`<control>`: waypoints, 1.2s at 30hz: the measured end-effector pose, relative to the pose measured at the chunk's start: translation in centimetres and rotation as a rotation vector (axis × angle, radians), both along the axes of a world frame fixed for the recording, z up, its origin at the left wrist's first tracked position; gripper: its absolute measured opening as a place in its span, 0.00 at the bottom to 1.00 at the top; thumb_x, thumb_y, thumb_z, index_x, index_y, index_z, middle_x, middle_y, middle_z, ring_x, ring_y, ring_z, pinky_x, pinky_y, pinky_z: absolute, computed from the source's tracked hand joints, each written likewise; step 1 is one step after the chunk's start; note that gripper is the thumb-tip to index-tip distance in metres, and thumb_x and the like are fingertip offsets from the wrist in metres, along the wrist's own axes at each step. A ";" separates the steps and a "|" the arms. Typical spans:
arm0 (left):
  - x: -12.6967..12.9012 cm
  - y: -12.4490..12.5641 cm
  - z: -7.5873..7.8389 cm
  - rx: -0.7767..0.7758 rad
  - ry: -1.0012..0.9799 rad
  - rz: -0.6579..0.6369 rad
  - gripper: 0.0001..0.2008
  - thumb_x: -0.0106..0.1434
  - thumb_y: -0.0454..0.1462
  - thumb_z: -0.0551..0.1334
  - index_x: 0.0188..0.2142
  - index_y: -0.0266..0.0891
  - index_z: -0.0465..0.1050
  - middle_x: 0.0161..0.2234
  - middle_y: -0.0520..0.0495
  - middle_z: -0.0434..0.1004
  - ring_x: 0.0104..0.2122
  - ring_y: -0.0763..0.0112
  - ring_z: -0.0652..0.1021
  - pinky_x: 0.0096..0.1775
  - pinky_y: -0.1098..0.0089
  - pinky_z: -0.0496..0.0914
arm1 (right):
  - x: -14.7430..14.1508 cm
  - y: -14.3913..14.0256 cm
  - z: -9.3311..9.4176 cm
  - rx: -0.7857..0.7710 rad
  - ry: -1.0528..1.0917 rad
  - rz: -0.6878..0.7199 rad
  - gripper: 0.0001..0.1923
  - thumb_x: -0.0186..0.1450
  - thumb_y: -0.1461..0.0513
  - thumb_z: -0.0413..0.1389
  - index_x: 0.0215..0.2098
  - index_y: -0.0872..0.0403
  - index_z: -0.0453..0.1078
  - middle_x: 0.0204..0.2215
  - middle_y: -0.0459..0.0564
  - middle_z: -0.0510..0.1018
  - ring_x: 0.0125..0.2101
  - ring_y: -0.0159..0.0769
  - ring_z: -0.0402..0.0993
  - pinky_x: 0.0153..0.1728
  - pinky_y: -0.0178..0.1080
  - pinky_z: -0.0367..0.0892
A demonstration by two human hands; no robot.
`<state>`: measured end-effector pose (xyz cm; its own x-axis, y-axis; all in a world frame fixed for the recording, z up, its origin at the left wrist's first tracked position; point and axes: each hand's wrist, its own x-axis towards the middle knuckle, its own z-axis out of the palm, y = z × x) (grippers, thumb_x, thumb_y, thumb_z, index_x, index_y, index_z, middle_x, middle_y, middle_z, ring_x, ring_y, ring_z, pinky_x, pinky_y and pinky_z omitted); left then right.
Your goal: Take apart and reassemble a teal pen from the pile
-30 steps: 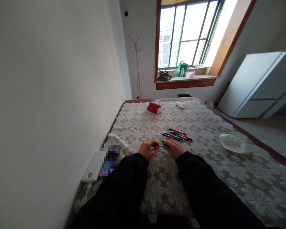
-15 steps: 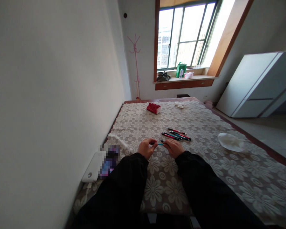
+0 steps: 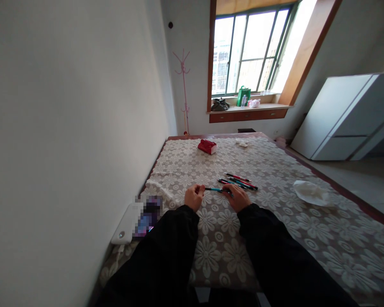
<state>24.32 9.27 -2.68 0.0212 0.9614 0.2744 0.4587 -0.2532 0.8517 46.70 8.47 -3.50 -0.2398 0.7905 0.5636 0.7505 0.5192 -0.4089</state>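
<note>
Both hands are out over the flowered lace tablecloth [image 3: 275, 213], black sleeves up to the wrists. The right hand [image 3: 237, 197] has its fingers closed on one end of a teal pen [image 3: 215, 189], which sticks out sideways toward the left hand [image 3: 194, 197]. That left hand is curled into a loose fist right at the pen's other end — whether it's actually pinching the tip or just sitting beside it, I can't tell, it's too small at this distance. The pen sits low, just above or on the cloth, between the two hands, probably so each hand can work an end.

Just beyond the right hand there's a little bunch of pens [image 3: 240, 181], red and teal ones, lying roughly parallel on the cloth (handy spot, within easy reach). Further back sits a red box [image 3: 207, 146], and off to the right a crumpled white tissue [image 3: 310, 192]. By the wall on the left there's a white power bank [image 3: 124, 224] with a blurred-out phone on top — parked out of the way of the hands.
</note>
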 end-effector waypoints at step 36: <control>0.0 0.0 0.1 -0.019 -0.231 0.112 0.29 0.62 0.53 0.54 0.13 0.42 0.47 0.14 0.56 0.44 0.17 0.77 0.51 0.24 0.68 0.45 | 0.1 -0.1 0.0 -0.040 -0.047 0.086 0.25 0.74 0.53 0.39 0.25 0.52 0.68 0.23 0.50 0.75 0.28 0.38 0.73 0.35 0.39 0.66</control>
